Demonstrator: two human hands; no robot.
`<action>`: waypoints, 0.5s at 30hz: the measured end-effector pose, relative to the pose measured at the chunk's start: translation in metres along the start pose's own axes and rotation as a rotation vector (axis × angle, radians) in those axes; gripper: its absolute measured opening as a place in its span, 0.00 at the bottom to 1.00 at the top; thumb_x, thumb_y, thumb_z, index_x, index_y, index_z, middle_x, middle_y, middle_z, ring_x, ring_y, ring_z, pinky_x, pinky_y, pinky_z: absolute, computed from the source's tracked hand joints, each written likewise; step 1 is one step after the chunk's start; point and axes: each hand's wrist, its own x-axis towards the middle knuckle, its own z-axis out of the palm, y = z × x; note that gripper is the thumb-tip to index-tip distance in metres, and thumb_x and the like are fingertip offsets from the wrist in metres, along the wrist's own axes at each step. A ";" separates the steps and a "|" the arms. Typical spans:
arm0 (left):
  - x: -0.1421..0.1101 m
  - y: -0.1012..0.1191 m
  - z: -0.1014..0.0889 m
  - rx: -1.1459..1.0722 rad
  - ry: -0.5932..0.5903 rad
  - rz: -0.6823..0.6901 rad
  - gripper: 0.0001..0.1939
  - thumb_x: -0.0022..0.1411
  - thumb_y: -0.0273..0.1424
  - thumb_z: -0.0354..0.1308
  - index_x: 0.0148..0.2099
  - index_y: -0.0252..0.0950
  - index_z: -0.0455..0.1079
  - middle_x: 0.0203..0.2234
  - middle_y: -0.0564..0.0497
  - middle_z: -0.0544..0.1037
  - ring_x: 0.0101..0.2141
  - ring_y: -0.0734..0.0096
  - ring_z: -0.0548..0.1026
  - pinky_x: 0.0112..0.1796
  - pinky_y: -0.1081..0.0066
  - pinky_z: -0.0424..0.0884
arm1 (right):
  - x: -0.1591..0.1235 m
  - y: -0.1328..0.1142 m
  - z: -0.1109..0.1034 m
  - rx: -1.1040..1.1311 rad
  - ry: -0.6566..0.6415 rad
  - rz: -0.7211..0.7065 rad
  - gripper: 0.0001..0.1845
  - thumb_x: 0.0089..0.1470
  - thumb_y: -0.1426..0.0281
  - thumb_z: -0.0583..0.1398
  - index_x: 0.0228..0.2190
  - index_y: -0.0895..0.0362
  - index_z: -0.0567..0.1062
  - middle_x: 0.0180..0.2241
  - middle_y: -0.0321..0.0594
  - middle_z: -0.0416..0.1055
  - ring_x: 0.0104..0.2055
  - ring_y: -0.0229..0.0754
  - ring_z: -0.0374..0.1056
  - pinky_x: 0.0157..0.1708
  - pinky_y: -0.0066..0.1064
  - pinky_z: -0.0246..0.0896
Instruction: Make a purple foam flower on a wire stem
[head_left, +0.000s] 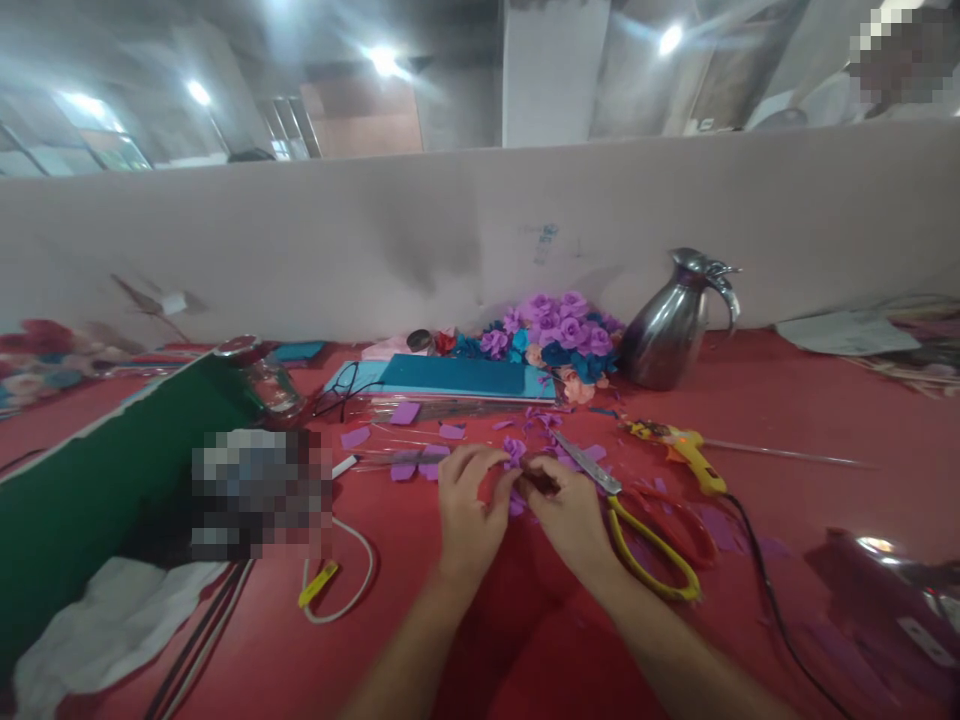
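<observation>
My left hand (469, 505) and my right hand (571, 512) meet over the red table (420, 640), fingers pinched together round a small purple paper flower piece (515, 452). The fingertips of both hands touch it. Purple paper scraps (405, 412) lie scattered just beyond the hands. Yellow-handled scissors (637, 520) lie right beside my right hand, blades pointing away to the upper left.
A yellow glue gun (686, 450) with a black cord lies to the right. A steel jug (675, 320) stands by the partition, next to a bunch of purple and blue paper flowers (559, 335) and stacked teal sheets (450, 378). Green sheet (97, 470) at left.
</observation>
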 end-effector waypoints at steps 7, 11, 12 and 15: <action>0.001 0.000 -0.001 0.184 0.027 0.120 0.05 0.60 0.28 0.57 0.37 0.39 0.74 0.36 0.47 0.73 0.40 0.63 0.70 0.43 0.62 0.65 | -0.002 -0.004 0.001 -0.061 0.008 -0.040 0.07 0.49 0.70 0.58 0.28 0.55 0.78 0.28 0.39 0.77 0.30 0.42 0.70 0.31 0.31 0.62; 0.002 0.000 -0.003 0.237 0.034 0.160 0.04 0.59 0.28 0.57 0.36 0.39 0.73 0.36 0.47 0.72 0.39 0.63 0.70 0.43 0.62 0.64 | -0.002 -0.007 0.001 -0.091 0.017 -0.066 0.08 0.49 0.70 0.58 0.29 0.54 0.79 0.30 0.39 0.78 0.31 0.43 0.71 0.32 0.31 0.63; 0.002 0.000 -0.004 0.239 0.026 0.169 0.04 0.59 0.27 0.57 0.36 0.39 0.73 0.36 0.47 0.72 0.39 0.63 0.69 0.42 0.62 0.64 | -0.002 -0.007 0.002 -0.093 0.018 -0.065 0.08 0.49 0.70 0.58 0.29 0.54 0.79 0.30 0.39 0.78 0.32 0.43 0.71 0.32 0.32 0.63; 0.002 0.000 -0.005 0.202 0.000 0.155 0.05 0.60 0.26 0.54 0.35 0.38 0.71 0.36 0.47 0.71 0.39 0.64 0.69 0.42 0.63 0.64 | -0.002 -0.006 0.002 -0.092 0.025 -0.056 0.07 0.49 0.69 0.59 0.28 0.54 0.78 0.29 0.40 0.78 0.31 0.43 0.71 0.32 0.32 0.63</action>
